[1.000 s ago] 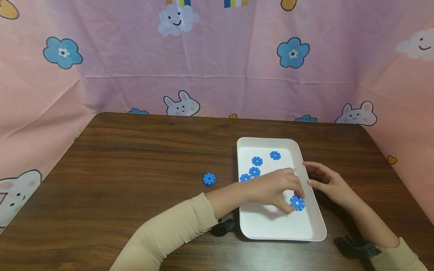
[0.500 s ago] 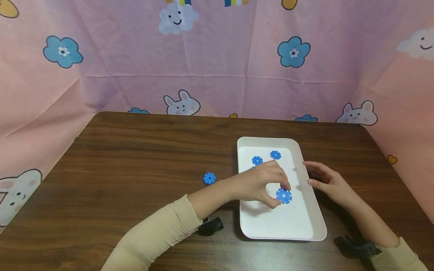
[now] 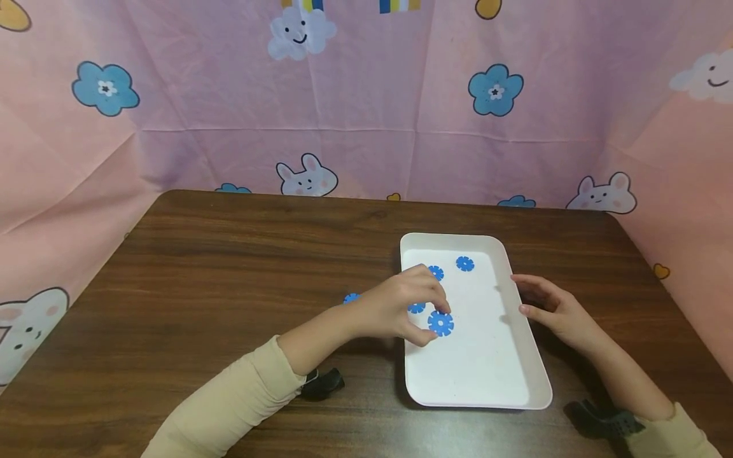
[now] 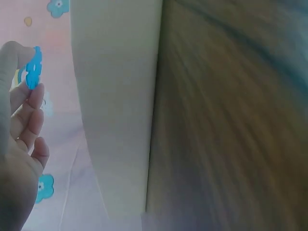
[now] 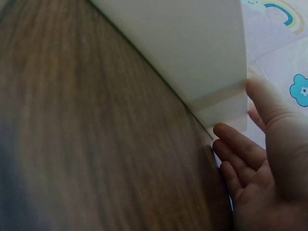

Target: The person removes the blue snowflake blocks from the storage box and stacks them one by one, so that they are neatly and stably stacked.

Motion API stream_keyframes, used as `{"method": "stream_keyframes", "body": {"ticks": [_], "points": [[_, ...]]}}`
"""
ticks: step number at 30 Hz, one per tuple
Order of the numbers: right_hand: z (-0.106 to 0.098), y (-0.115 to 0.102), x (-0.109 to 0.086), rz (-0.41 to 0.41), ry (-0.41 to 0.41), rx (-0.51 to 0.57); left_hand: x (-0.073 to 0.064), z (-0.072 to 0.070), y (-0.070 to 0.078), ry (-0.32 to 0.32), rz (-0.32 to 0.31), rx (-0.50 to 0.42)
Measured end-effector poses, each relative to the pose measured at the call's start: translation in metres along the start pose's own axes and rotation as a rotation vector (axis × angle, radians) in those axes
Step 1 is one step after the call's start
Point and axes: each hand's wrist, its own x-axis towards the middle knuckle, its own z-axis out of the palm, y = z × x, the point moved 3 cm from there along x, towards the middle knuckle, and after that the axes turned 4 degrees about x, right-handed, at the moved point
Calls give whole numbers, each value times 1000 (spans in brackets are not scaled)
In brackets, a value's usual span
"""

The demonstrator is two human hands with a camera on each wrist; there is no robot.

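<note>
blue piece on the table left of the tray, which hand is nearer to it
Left. The left hand is just right of the blue piece, partly covering it in the head view; the right hand is across the tray, by its right wall.

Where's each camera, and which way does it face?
Head: worn on the head, looking forward and down at the white tray; left hand and right hand show.
Left wrist: worn there, facing the tray's side and tabletop; left hand shows.
Right wrist: worn there, facing the tray's side and tabletop; right hand shows.
Shared: head and left wrist both show the pinched blue disc.
</note>
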Motion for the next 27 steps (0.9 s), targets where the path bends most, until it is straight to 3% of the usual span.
{"method": "stream_keyframes", "body": {"ticks": [14,27], "points": [[1,-3,-1,24,2,-7,-34,-29,-15,80,-63,12],[0,0,-1,14,-8,5,-57,-60,-23,125,-99,31]]}}
